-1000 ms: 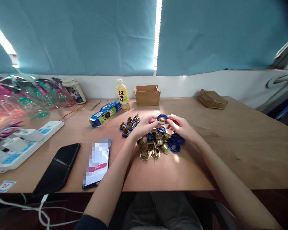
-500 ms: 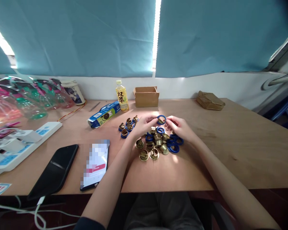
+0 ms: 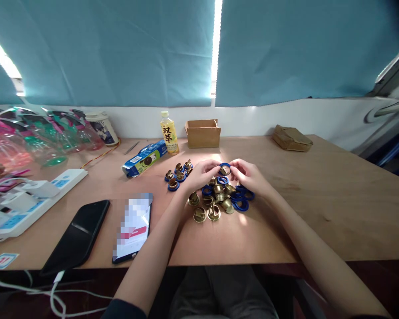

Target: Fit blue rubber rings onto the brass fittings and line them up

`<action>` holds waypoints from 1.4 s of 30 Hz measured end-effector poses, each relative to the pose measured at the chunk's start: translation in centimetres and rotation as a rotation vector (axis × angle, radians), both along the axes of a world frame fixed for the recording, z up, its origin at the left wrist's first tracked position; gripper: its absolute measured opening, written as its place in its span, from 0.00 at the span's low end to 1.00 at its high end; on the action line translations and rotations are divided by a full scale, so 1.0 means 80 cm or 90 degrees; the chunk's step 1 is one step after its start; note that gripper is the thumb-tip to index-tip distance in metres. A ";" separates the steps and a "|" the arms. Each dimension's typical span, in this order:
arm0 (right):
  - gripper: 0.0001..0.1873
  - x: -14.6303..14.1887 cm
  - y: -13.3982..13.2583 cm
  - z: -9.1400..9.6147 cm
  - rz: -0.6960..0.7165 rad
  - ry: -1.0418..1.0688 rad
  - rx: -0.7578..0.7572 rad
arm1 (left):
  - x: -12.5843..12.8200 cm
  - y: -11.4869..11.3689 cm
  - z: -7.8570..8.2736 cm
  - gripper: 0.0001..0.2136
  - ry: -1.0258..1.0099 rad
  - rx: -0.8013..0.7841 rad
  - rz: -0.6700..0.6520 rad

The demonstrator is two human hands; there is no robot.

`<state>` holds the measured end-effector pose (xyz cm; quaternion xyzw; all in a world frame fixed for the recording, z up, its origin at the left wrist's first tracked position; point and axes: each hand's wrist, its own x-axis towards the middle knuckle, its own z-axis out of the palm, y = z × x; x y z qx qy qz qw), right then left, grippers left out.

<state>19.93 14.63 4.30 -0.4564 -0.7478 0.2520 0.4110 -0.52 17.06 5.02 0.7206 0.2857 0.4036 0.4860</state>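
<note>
My left hand (image 3: 202, 174) and my right hand (image 3: 248, 174) pinch a blue ring (image 3: 224, 164) from its two sides, above the middle of the table. A brass fitting shows inside the ring; how far it sits in it I cannot tell. Below my hands lies a pile of loose brass fittings (image 3: 213, 212), round with a flange and a bar inside. Several loose blue rings (image 3: 240, 204) lie at the pile's right side, and others among the brass. Left of my left hand stands a group of brass fittings with blue rings around them (image 3: 173, 184).
A blue snack box (image 3: 145, 158), a yellow drink bottle (image 3: 169, 133) and an open cardboard box (image 3: 203, 134) stand behind. Two phones (image 3: 78, 235) and a power strip (image 3: 36, 204) lie left, near spray bottles (image 3: 43, 146). A brown paper packet (image 3: 291, 138) lies back right.
The blue ring with its brass fitting has tilted flatter and come slightly lower between my fingers. Part of another person's hand now shows at the far left edge.
</note>
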 end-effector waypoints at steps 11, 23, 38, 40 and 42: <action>0.06 -0.008 0.002 -0.004 -0.056 -0.112 0.049 | 0.007 0.003 -0.009 0.11 -0.011 0.001 -0.001; 0.11 -0.013 -0.003 0.000 -0.068 -0.084 0.068 | 0.008 -0.004 0.000 0.13 -0.026 -0.007 0.024; 0.09 -0.015 -0.006 -0.005 -0.073 -0.058 0.171 | 0.007 -0.002 0.000 0.10 -0.065 0.023 0.019; 0.10 -0.016 -0.006 -0.008 -0.080 -0.073 0.187 | 0.008 -0.001 -0.002 0.09 -0.078 0.030 0.018; 0.10 -0.016 -0.006 -0.011 -0.089 -0.086 0.200 | 0.009 0.000 -0.003 0.09 -0.088 0.036 0.016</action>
